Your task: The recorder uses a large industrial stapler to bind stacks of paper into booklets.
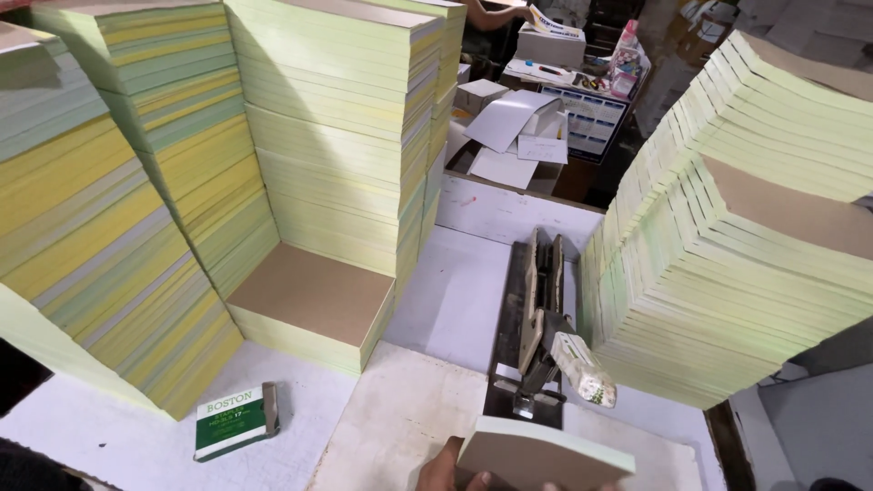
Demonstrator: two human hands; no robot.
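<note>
At the near edge of the worktop (409,418), one hand (447,473) peeks up from the bottom of the picture. Only part of it shows, so I cannot tell if it is the left hand or the right hand. Its fingers are curled around the near left corner of a pad of pale green paper with a brown card back (546,455), and it has hold of it there. The pad lies flat, tipped a little, with its long side running left to right. Just past the pad, a bit farther away, sits a big dark stapler (536,318). The stapler is long and points away from the person, so the pad lies across its near end. A small wrapped bundle (585,368) rests on the stapler's right side. To the left, near the front edge, lies a small green and white box (235,421). Behind it, tall stacks of green and yellow pads (182,182) fill the left side, and a short stack with a brown top (309,300) stands by them. More stacks of pale green pads (746,236) rise on the right side. Far back is a messy desk with loose papers (518,127).
</note>
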